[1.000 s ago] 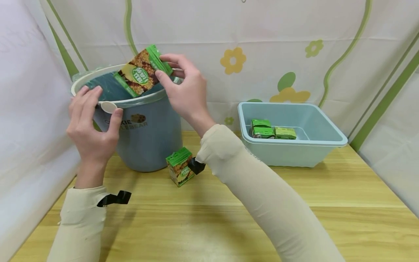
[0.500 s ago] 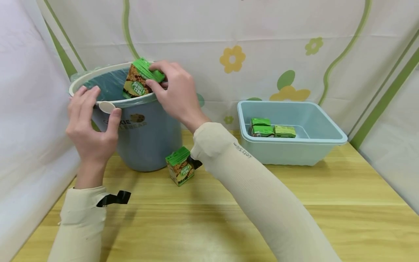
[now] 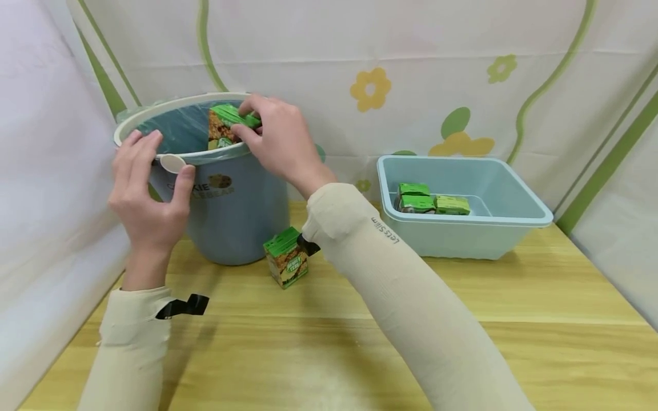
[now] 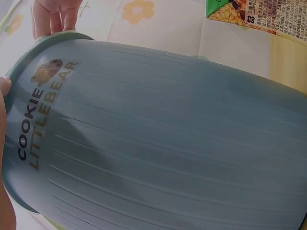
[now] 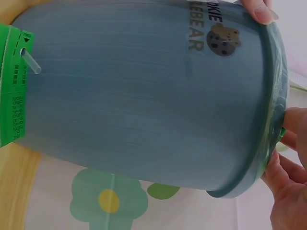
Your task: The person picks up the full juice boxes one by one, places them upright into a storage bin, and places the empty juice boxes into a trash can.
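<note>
A blue-grey trash bin [image 3: 241,217] with a clear liner stands at the left. My left hand [image 3: 149,194] grips its near rim, fingers over the top and thumb outside by a pale oval tab. With my right hand [image 3: 280,137] I pinch the green top of a drink carton [image 3: 221,125] at the bin's mouth. The near rim hides the carton's lower part. Another drink carton [image 3: 286,262] stands upright on the table in front of the bin. In the right wrist view a short clear straw [image 5: 31,62] sticks out of that standing carton's top.
A light blue tub [image 3: 462,240] stands on the right, with several green cartons [image 3: 417,204] at its left end. The wooden table [image 3: 319,354] runs up to a white curtain [image 3: 308,45] printed with flowers.
My right hand has lowered the drink carton into the bin's mouth and turned it more upright. My left hand stays on the rim. The standing carton has not moved.
</note>
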`<action>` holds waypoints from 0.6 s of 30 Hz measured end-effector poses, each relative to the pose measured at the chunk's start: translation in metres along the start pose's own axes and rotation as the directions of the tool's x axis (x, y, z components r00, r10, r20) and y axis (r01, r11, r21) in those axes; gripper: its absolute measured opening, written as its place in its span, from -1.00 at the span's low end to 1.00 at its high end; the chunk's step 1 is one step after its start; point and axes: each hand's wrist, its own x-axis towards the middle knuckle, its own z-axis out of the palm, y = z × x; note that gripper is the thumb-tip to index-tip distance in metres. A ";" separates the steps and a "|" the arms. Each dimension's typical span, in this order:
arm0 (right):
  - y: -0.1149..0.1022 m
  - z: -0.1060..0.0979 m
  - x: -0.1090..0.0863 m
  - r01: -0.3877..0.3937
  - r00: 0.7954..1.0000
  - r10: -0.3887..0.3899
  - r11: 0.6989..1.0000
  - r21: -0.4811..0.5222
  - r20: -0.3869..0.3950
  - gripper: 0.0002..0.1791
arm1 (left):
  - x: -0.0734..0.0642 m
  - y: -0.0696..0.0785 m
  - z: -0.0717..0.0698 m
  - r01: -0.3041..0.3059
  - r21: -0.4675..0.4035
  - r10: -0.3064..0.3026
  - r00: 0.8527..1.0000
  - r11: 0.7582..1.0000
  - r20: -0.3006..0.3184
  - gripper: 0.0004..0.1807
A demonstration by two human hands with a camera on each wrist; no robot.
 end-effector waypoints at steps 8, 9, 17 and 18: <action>0.001 -0.005 0.002 -0.034 0.999 0.035 0.999 -0.035 0.030 -0.65 | 0.000 0.009 0.002 0.000 -0.022 0.000 1.000 1.000 0.001 -0.28; 0.001 -0.006 0.002 -0.036 0.999 0.037 0.999 -0.041 0.032 -0.65 | 0.000 0.010 0.003 0.002 -0.022 -0.001 1.000 1.000 0.004 -0.28; 0.001 -0.008 0.002 -0.028 0.998 0.033 0.997 -0.072 0.059 -0.60 | 0.001 0.007 0.000 0.005 -0.014 -0.005 1.000 1.000 0.012 -0.30; 0.001 -0.008 0.002 -0.025 0.998 0.030 0.997 -0.074 0.061 -0.58 | 0.001 0.004 0.000 0.004 -0.012 -0.004 1.000 1.000 0.011 -0.31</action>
